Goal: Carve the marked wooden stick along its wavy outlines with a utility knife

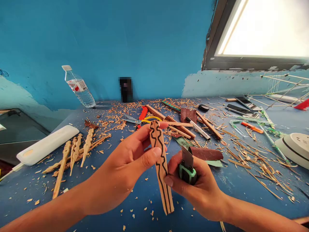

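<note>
A flat wooden strip (162, 170) with black wavy outlines drawn on it is held upright, tilted a little, above the blue table. My left hand (131, 161) grips its upper part between thumb and fingers. My right hand (201, 190) is closed around a green and black utility knife (187, 172), its blade pointing up and away from the strip. The right thumb and forefinger also touch the strip's right edge. Several carved wooden sticks (74, 149) lie to the left of my left hand. Behind the strip are scissors (142, 119) with red and yellow handles.
Wood shavings (108, 116) litter the blue table (116, 199). A water bottle (79, 87) stands back left, near a white bar (48, 145). Sandpaper (207, 153), a marker (198, 129) and wood pieces lie behind my right hand. Phones (241, 110) and a white round device (294, 148) are at right.
</note>
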`<state>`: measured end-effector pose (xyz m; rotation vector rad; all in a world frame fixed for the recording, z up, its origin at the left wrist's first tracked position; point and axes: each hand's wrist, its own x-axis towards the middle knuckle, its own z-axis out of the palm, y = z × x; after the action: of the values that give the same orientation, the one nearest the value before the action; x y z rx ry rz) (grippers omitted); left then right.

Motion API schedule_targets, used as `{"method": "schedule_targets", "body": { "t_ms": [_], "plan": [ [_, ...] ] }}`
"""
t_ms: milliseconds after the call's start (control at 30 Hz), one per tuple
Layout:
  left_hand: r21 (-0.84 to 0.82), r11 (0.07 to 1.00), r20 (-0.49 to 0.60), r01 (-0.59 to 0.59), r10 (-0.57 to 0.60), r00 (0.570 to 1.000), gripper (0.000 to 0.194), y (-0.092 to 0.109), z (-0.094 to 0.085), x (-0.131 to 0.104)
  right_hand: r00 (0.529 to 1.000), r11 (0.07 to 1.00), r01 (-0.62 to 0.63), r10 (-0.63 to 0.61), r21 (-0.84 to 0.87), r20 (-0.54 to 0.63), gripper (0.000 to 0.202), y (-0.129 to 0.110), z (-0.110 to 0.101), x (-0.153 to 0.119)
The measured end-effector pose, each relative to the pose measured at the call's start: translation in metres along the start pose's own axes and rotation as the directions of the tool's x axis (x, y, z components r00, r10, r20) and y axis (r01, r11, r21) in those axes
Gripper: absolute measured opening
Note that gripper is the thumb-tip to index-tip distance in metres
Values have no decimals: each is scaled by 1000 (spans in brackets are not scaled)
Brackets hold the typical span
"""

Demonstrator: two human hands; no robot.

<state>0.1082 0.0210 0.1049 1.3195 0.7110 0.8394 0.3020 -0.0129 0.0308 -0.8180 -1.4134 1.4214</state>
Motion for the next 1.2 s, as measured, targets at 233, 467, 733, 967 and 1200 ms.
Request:
{"method": "schedule_targets", "body": {
  "t_ms": [233,467,733,967,1200],
  "plan": [
    [77,996,-74,39,-33,997,20,-7,15,-7,962,921,263,-227,-287,152,12,-9,-6,-3],
    [0,996,-276,-91,87,957,19,11,35,-14,738,276,426,-656,-861,155,18,-62,-25,27],
    [60,985,-203,-162,171,964,38,46,50,-19,619,45,459,-732,-887,283,20,-104,-5,49],
    [382,849,-169,-365,452,876,23,59,46,-13,502,-12,383,-836,-924,220,18,-115,9,52],
    [444,820,-259,-360,503,825,31,55,44,4,402,-27,164,-911,-986,92,20,-111,13,73]
  ]
}}
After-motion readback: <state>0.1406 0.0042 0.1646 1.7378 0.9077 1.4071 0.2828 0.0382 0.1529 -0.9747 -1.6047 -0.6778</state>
